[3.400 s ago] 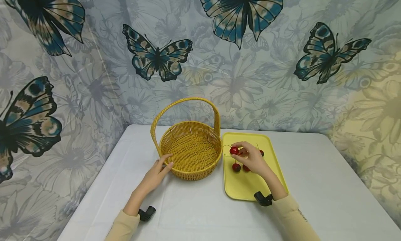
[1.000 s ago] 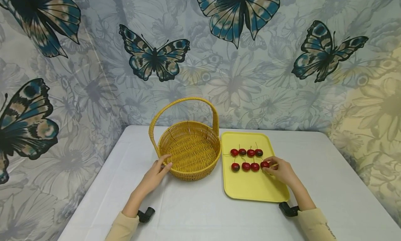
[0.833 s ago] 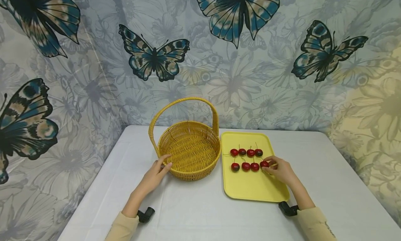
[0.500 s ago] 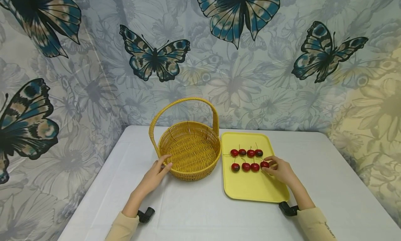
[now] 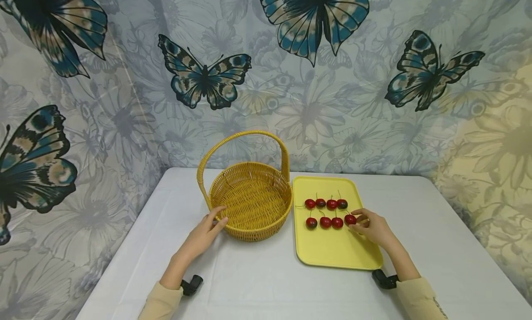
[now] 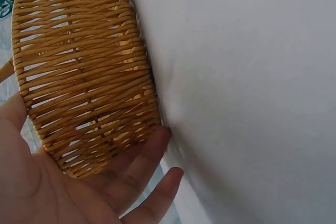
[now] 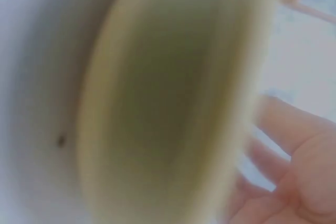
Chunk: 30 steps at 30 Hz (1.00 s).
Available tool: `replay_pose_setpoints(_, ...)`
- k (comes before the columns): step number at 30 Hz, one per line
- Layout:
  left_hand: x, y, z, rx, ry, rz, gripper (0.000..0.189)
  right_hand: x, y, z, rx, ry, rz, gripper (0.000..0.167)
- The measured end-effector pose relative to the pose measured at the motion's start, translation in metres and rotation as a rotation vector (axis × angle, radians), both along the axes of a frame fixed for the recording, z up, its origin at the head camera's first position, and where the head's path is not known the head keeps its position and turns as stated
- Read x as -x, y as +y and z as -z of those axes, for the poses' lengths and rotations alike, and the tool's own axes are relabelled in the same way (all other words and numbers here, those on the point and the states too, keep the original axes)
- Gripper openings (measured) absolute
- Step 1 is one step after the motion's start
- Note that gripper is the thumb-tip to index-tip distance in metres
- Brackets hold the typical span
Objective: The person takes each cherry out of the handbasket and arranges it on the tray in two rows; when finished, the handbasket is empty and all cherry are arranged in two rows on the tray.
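A yellow wicker basket (image 5: pixel 249 234) with a tall arched handle stands on the white table. My left hand (image 5: pixel 203 234) grips its near left rim; in the left wrist view, fingers (image 6: pixel 152 150) lie against the woven wall and the thumb side is at the rim. To its right, a yellow tray (image 5: pixel 332 253) bears two rows of red cherries with thin stems. My right hand (image 5: pixel 374 227) is at the right end of the front row, thumb and fingertips on either side of the last cherry (image 5: pixel 350 219). The right wrist view shows the blurred tray edge (image 7: pixel 173 103) beside the hand, cherries hidden.
Cherries of the back row (image 5: pixel 331 203) lie with stems pointing up or left. The tray is close beside the basket. A butterfly-patterned cloth backdrop (image 5: pixel 324 140) rises behind the table (image 5: pixel 257 283) and at both sides.
Since the first frame, my right hand has gone from a cherry at the tray's upper left to the front row's right end. Lately it has shifted slightly right; the left hand stays put.
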<state>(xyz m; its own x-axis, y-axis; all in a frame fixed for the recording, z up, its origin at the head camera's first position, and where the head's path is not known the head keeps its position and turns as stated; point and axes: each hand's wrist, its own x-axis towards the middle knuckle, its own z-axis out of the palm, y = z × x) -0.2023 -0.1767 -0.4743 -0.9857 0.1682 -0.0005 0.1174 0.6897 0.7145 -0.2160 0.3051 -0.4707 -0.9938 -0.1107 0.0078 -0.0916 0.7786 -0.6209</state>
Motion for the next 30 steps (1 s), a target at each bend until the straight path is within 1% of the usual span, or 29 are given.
replay_pose_setpoints(5, 0.000, -0.003, -0.005, 0.036, 0.007, 0.009, 0.052, -0.001, 0.002, -0.002, 0.001, 0.018, -0.017, 0.043)
replay_pose_setpoints(10, -0.002, -0.005, -0.011, 0.116, 0.036, -0.001, 0.058, 0.000, 0.002, -0.006, -0.018, 0.051, -0.030, 0.043)
replay_pose_setpoints(14, -0.006, -0.005, -0.017, 0.174, 0.091, -0.013, 0.060, 0.001, 0.000, -0.008, -0.025, 0.075, -0.036, 0.042)
replay_pose_setpoints(18, -0.011, -0.002, -0.027, 0.218, 0.165, -0.016, 0.054, 0.002, -0.004, -0.011, -0.029, 0.115, -0.037, 0.042)
replay_pose_setpoints(25, -0.021, 0.004, -0.043, 0.313, 0.270, -0.032, 0.050, -0.001, -0.014, -0.018, -0.053, 0.247, -0.060, 0.040)
replay_pose_setpoints(27, -0.024, 0.005, -0.047, 0.327, 0.297, -0.036, 0.051, -0.002, -0.018, -0.021, -0.064, 0.269, -0.061, 0.040)
replay_pose_setpoints(30, -0.029, 0.008, -0.053, 0.310, 0.328, -0.028, 0.053, -0.003, -0.021, -0.024, -0.082, 0.294, -0.063, 0.039)
